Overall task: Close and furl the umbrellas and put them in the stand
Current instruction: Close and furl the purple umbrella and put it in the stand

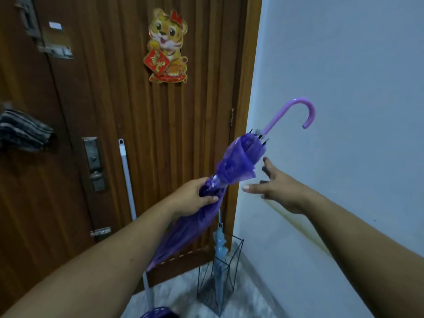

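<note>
Below the left hand (195, 198) gripping the furled purple umbrella (231, 166), a blue umbrella (219, 246) occupies the wire stand (238, 249); right hand (278, 191) spread, empty.

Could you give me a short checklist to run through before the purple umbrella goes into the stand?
1. Umbrella held securely: ok. The left hand grips the purple umbrella at mid-canopy.
2. Canopy closed: ok, ribs are folded in.
3. Canopy furled tight: not ok. The upper fabric flares loose above the grip; whether the strap is fastened, cannot tell.
4. Right hand ready: ok. The right hand is open beside the canopy, not touching it.
5. Orientation: ok. The hooked handle points up, tip down.
6. Room in the wire stand: ok. It holds only the light blue umbrella.
</note>
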